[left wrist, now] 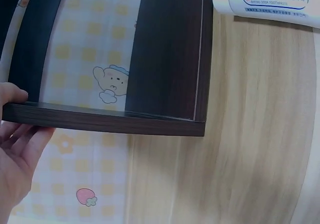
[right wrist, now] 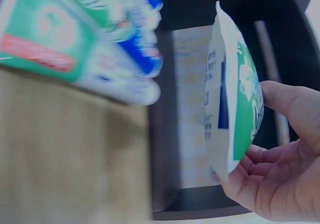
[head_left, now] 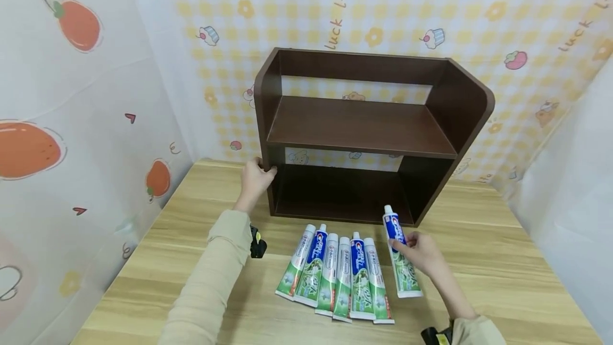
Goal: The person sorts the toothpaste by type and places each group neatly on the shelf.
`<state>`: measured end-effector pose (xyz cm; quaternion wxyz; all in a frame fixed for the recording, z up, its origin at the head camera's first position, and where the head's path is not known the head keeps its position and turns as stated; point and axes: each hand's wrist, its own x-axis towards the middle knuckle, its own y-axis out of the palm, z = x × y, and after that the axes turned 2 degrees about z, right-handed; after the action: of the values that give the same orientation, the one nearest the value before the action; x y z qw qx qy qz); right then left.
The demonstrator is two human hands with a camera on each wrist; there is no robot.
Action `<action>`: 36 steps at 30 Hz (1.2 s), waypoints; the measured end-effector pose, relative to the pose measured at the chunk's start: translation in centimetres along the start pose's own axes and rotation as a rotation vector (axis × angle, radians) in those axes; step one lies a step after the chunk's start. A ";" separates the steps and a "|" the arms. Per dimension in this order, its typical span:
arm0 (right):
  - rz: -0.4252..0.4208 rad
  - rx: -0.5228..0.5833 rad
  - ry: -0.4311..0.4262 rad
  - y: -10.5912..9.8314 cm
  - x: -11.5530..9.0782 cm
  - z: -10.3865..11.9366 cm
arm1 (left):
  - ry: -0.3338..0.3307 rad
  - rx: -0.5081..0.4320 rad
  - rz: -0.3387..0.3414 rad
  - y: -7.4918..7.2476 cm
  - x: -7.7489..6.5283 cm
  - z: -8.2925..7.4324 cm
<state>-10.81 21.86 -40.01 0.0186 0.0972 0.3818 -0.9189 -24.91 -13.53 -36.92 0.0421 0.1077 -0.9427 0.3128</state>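
Nearest, six toothpaste tubes [head_left: 342, 281] lie in a slightly fanned row on the pale wood worktop [head_left: 148, 281], caps toward the far side, perhaps so each is easy to reach. Right of them, the right hand [head_left: 422, 254] has its grip closed about the middle of a seventh tube [head_left: 404, 274], thumb against fingers, probably for balance; its cap points far. Farther left, the left hand's [head_left: 255, 182] grip pinches the left side of the dark brown shelf [head_left: 359, 125], seemingly to steady it. Behind hangs a yellow-checked backdrop [head_left: 392, 15]; a fruit-printed sheet [head_left: 110, 84] covers the left.
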 end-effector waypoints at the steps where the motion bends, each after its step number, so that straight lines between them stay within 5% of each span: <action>1: -0.004 -0.004 -0.011 -0.5 -0.1 0.4 | -0.001 -0.002 -0.003 0.1 0.0 0.1; 10: -0.077 -0.028 -0.082 -3.4 0.3 4.3 | -0.008 0.008 -0.046 -0.2 0.2 0.2; 19: -0.087 -0.026 -0.114 -5.2 -0.1 6.2 | 0.023 0.033 -0.042 0.1 0.2 0.5; 28: -0.188 -0.051 -0.159 -8.6 -0.4 8.1 | 0.020 0.033 -0.026 0.2 -0.1 0.1; 36: -0.158 -0.007 -0.171 -11.3 0.8 9.8 | 0.021 0.039 -0.020 0.2 -0.3 0.0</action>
<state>-14.48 22.98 -25.52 -0.0209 -0.0121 0.3884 -0.9212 -24.70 -13.32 -37.04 0.0533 0.1148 -0.9348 0.3320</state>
